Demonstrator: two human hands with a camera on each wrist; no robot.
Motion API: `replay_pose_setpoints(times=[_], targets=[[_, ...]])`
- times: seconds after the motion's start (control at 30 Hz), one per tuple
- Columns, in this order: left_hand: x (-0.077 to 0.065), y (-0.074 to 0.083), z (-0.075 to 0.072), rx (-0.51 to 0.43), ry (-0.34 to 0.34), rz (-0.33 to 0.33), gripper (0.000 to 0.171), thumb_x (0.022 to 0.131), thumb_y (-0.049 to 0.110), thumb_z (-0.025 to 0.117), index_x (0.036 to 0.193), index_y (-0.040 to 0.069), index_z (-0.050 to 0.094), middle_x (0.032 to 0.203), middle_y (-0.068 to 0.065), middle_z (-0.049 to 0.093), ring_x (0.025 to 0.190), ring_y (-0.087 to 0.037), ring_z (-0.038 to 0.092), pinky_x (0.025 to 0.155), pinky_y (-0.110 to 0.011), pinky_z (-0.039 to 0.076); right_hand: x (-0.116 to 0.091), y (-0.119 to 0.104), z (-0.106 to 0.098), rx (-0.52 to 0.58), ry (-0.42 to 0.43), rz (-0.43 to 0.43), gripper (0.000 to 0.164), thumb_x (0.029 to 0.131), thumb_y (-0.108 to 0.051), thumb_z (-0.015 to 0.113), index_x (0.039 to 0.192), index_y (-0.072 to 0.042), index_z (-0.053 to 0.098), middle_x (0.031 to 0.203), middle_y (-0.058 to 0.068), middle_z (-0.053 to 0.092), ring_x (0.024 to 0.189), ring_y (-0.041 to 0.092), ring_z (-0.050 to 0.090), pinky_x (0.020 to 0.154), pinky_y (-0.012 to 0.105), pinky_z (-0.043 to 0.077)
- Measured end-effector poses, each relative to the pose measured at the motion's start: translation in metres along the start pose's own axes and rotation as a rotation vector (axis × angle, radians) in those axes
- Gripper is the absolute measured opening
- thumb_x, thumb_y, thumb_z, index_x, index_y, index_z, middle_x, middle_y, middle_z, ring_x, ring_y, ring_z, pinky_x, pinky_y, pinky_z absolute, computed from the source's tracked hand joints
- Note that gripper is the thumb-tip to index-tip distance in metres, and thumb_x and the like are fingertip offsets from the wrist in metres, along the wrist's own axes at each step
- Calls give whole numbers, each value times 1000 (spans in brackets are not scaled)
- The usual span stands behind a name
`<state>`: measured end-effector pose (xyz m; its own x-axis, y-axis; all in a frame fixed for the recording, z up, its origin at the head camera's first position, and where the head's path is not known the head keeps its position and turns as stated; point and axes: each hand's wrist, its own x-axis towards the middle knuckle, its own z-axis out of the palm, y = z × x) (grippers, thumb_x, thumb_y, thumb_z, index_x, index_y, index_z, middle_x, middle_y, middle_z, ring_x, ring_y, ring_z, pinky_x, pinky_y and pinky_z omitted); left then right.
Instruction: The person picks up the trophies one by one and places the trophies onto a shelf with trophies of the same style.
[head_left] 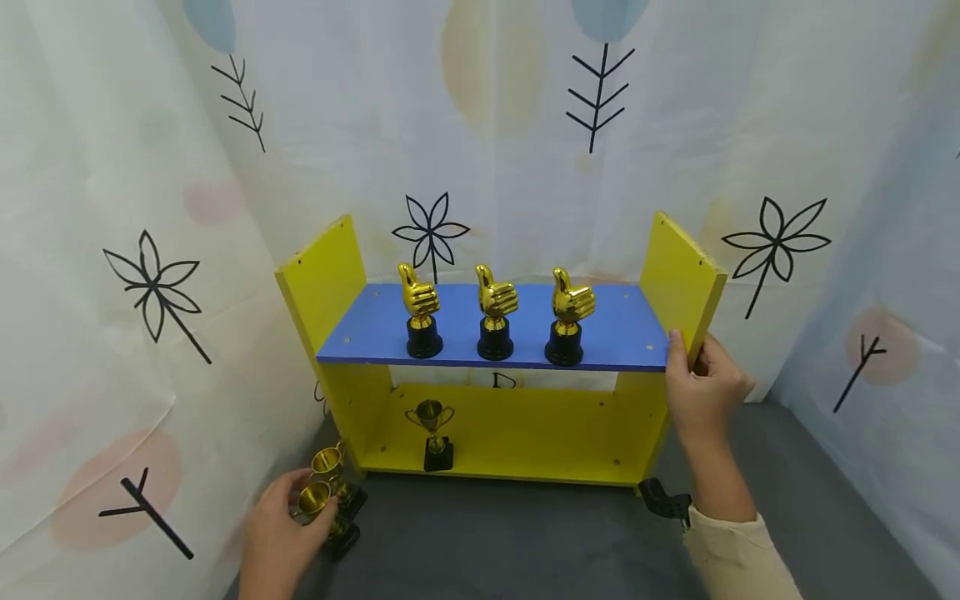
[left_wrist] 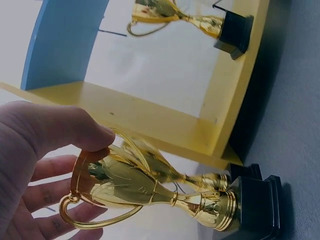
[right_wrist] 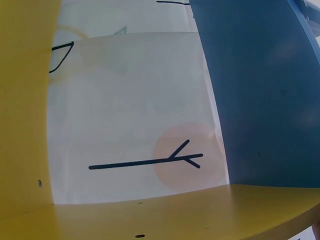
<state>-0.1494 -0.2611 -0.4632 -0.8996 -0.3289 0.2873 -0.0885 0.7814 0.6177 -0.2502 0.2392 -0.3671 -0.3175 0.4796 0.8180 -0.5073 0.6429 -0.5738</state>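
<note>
At the lower left of the head view my left hand (head_left: 283, 521) holds the nearer of two gold trophy cups (left_wrist: 125, 182) by its bowl, thumb at the rim and handle, fingers spread behind. Right behind it stands the second trophy cup (head_left: 330, 463), partly hidden in the left wrist view. Both have black bases by the grey table surface. My right hand (head_left: 705, 387) grips the right side panel (head_left: 681, 279) of a yellow and blue shelf, thumb on its front edge. On the yellow bottom board sits another trophy cup (head_left: 432, 429), towards the left.
Three gold thumbs-up trophies (head_left: 495, 312) line the blue upper board (head_left: 611, 333). A black strap-like object (head_left: 663, 500) lies near the shelf's lower right corner, beside my right wrist. Patterned white cloth (head_left: 510, 167) hangs behind and at both sides.
</note>
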Motion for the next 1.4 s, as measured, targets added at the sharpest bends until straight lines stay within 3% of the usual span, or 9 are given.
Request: replay_pose_setpoints(times=[0.1, 0.3, 0.57, 0.73, 1.07, 1.4], targets=[[-3, 5, -1, -6, 16, 20, 56, 83, 21, 90, 129, -1, 68, 124, -24, 71, 101, -36, 69, 74, -41, 57, -3, 0, -2, -3, -11, 2, 27, 98, -14, 77, 109, 11, 78, 93, 28, 79, 72, -25, 56, 64, -2, 43], [-5, 17, 0, -31, 47, 44, 54, 83, 19, 90, 129, 1, 68, 122, -20, 71, 102, -33, 69, 75, -36, 58, -3, 0, -1, -3, -28, 6, 31, 100, -18, 76, 115, 9, 78, 100, 29, 79, 78, -26, 58, 68, -2, 45], [-3, 26, 10, -73, -48, 53, 50, 88, 20, 85, 132, 4, 67, 126, -16, 69, 108, -34, 66, 87, -50, 59, -2, -1, 2, 14, 5, 23, 27, 98, -15, 77, 113, 8, 79, 97, 26, 79, 76, -25, 59, 66, -2, 44], [-4, 31, 18, -73, -62, 79, 47, 90, 19, 84, 131, 4, 68, 126, -16, 70, 110, -35, 66, 94, -55, 57, -2, -1, 2, 18, -4, 32, 28, 98, -15, 77, 116, 7, 78, 101, 25, 80, 77, -25, 60, 66, -2, 45], [-6, 41, 28, -71, -93, 137, 39, 89, 19, 86, 124, 6, 74, 123, -16, 69, 107, -34, 67, 89, -55, 58, -3, 0, 1, 0, -2, 42, 29, 98, -16, 76, 116, 7, 78, 98, 25, 80, 75, -26, 58, 65, -2, 44], [-7, 52, 41, -94, -121, 188, 34, 87, 15, 87, 118, 8, 77, 117, -9, 69, 98, -22, 65, 82, -44, 56, -2, 1, 1, 3, 5, 22, 29, 97, -17, 78, 116, 5, 80, 94, 26, 79, 76, -27, 58, 65, -3, 43]])
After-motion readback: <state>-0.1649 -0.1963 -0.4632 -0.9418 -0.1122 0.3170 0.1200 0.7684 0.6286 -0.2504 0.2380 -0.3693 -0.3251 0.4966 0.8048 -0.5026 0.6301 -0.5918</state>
